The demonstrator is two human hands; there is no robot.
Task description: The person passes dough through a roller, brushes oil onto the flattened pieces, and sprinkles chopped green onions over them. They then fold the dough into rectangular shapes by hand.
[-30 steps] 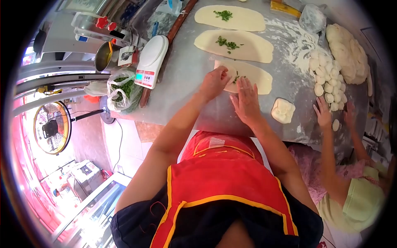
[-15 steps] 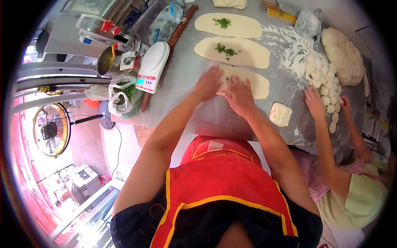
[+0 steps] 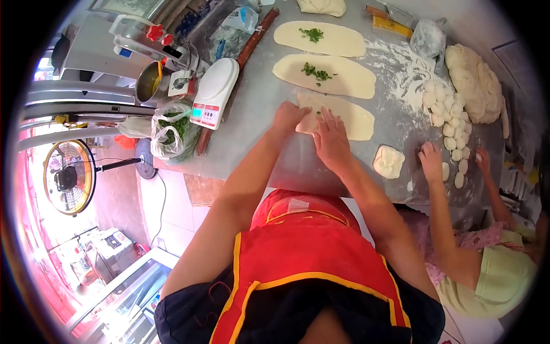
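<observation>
My left hand (image 3: 288,116) and my right hand (image 3: 328,137) rest on the near end of a long flat dough sheet (image 3: 349,117) on the steel table (image 3: 269,92). The left fingers pinch the sheet's folded left edge; the right fingers press flat on the dough beside them. Chopped greens on this sheet are hidden under my hands. Two more oval dough sheets lie further back, the middle sheet (image 3: 338,77) and the far sheet (image 3: 329,40), each with a pinch of chopped greens on top.
A small dough lump (image 3: 388,161) sits right of my right hand. Another person's hands (image 3: 431,159) work among several small dough balls (image 3: 444,112) beside a big dough mass (image 3: 475,83). A white scale (image 3: 215,92), a bag of greens (image 3: 172,129) and a rolling pin (image 3: 252,40) lie left.
My hands drew together on the near end of the sheet and the left fingers closed on its edge. The other person's hand slid toward the table's front edge.
</observation>
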